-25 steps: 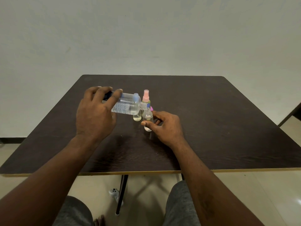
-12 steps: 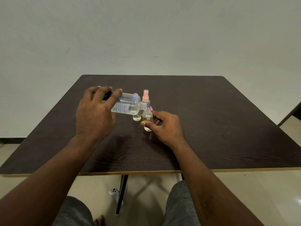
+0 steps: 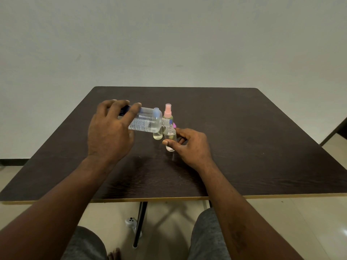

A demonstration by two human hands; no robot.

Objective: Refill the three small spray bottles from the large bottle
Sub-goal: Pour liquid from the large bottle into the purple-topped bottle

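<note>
Within right hand (image 3: 189,145): small bottle (image 3: 170,136) | within left hand (image 3: 109,132): large bottle (image 3: 148,123), tipped

Even soft light, sharp, wide-angle edge bowing.

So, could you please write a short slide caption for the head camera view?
Left hand tips the large bottle over an open small bottle steadied by the right hand.

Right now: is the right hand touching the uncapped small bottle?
Touching. Head view: the right hand pinches the uncapped small bottle, with the thumb across its front and the fingers curled behind it. No gap shows.
</note>
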